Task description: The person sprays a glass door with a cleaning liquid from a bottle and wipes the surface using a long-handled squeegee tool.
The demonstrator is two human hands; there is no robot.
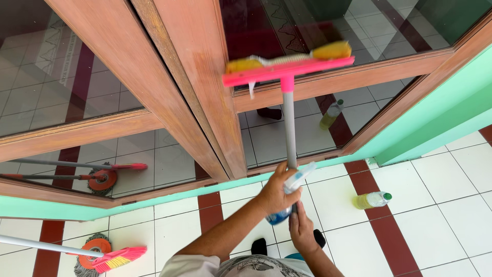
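Head camera is looking down, and you are holding a window squeegee point(288, 65) against the wooden door frame point(205, 92) with both hands. Your left hand point(277, 192) is wrapping the grey pole point(290, 128), fingers curled tight around it, and the same hand is also pinching a white and blue spray bottle point(294, 187) against the pole. Your right hand point(302, 231) is gripping the lower end of the pole, fingers closed, just below the left one at 6 o'clock. The pole's long axis is running from your hands toward 12 o'clock, and the pink head with its yellow sponge is lying crosswise at the top, touching the frame under the glass pane point(359, 25). The left hand is nearer to the head. A plastic bottle with yellow liquid point(372, 199) is lying on the tiled floor point(451, 205) at 3 o'clock, and a pink broom point(120, 257) beside a round mop point(92, 249) is resting at 9 o'clock.
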